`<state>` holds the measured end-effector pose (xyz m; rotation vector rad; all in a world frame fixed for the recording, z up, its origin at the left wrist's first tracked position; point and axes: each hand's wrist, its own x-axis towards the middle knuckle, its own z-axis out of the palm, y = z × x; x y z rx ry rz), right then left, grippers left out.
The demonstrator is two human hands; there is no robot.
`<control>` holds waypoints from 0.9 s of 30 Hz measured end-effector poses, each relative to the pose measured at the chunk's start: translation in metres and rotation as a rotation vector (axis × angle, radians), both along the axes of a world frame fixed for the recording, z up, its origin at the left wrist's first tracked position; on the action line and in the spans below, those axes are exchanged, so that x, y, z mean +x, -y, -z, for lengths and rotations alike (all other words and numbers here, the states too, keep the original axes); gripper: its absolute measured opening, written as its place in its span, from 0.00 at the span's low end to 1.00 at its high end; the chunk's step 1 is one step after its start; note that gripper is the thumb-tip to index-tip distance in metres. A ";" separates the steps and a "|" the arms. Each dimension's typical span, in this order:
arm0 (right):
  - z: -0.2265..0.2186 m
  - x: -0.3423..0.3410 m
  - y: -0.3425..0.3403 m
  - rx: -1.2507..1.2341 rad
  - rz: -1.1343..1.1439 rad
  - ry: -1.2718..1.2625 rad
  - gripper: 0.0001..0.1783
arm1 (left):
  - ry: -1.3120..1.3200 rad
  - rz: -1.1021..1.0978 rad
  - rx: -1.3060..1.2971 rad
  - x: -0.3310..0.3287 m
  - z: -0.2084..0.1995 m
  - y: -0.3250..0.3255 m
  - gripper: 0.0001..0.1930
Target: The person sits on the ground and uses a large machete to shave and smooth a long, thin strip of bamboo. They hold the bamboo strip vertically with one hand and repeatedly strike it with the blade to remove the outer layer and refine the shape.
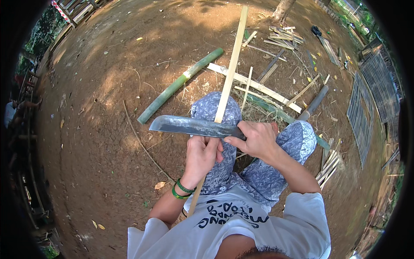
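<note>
- Long pale bamboo strip running from beside the left wrist, up across the lap, away toward the top of the view — long axis near upright in the picture, leaning slightly right at its far end.
- Left hand closed in a fist around the strip, just below the blade; green bangles on that wrist.
- Right hand wrapped around the handle of the big knife, fingers curled shut on it.
- Knife lying crosswise — almost square to the strip, blade pointing toward the person's left, its edge meeting the strip just above the left fist.
- Both hands close together at the crossing; left one nearer the strip itself, right one just beside it on the handle side.
- Strip's free length passing over the left knee, in blue patterned cloth, then out over bare dirt ground.
- Green bamboo pole lying slantwise on the ground, left of the strip and apart from it.
- Scatter of split slats and a second, flatter pale slat beyond the knees, crossing under the far part of the strip.
- Along the strip's own line ahead of the blade, only the knee close underneath; nothing else seen barring it.
</note>
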<state>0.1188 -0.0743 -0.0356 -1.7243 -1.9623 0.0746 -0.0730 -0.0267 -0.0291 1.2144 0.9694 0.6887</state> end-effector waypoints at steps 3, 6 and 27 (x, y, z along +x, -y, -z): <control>-0.005 0.004 -0.003 -0.030 -0.016 0.050 0.34 | -0.078 0.037 0.025 -0.001 -0.002 0.000 0.21; -0.008 0.004 -0.003 -0.073 -0.003 0.058 0.35 | -0.100 0.051 0.056 -0.005 0.002 -0.001 0.21; -0.043 0.088 -0.013 -0.098 0.467 0.079 0.33 | 0.049 0.066 -0.082 -0.010 0.006 0.016 0.10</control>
